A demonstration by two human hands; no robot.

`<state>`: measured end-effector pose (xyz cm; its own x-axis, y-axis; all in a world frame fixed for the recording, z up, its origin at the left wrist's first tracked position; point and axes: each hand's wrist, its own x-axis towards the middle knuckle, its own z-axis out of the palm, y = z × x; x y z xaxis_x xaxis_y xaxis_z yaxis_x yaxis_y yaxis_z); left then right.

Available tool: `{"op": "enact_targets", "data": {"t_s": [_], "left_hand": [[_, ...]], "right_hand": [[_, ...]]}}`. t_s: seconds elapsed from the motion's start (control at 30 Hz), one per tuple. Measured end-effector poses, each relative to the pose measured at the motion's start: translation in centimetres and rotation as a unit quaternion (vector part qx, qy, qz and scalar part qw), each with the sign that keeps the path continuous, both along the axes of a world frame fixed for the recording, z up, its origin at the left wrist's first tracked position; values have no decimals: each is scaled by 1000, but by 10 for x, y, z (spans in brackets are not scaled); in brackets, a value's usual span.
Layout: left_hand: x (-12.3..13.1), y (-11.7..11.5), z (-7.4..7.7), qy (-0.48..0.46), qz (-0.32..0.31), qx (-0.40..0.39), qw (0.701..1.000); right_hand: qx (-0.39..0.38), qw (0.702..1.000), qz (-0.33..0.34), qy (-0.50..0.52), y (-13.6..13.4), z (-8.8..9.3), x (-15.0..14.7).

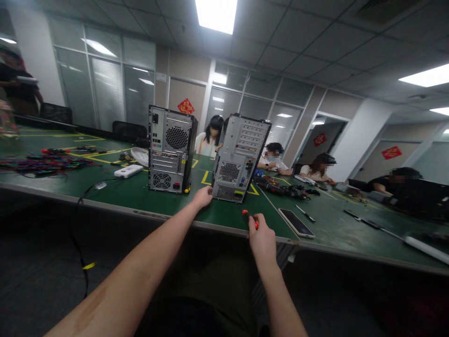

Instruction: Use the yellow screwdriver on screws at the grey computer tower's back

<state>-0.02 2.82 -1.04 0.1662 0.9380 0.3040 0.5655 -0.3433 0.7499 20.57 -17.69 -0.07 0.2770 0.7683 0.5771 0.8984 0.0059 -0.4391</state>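
Note:
Two computer tower cases stand upright on the green table (140,196), their rear panels facing me. My left hand (202,196) reaches out and touches the lower left corner of the grey tower (240,157); its fingers curl against the case. The black tower (171,149) stands just to the left of that hand. At the table's front edge my right hand (261,239) is closed around a screwdriver with a red and black handle (249,218), whose tip points away toward the grey tower.
A smartphone (296,222) lies flat right of my right hand. A white power strip (128,171), a bundle of coloured wires (42,164) and a black cable (82,206) are at left. Tools (287,189) lie behind. Several people sit along the far side.

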Motion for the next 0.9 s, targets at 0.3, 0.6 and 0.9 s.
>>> {"op": "enact_targets", "data": {"t_s": [0.3, 0.6, 0.9], "left_hand": [[-1, 3, -3, -7, 0, 2, 1000], [0, 3, -3, 5, 4, 18, 1000], [0, 1, -3, -2, 5, 11, 1000]], "right_hand": [[45, 998, 16, -39, 0, -1, 5], [17, 1000, 15, -19, 0, -1, 3], [21, 999, 25, -38, 0, -2, 4]]}}
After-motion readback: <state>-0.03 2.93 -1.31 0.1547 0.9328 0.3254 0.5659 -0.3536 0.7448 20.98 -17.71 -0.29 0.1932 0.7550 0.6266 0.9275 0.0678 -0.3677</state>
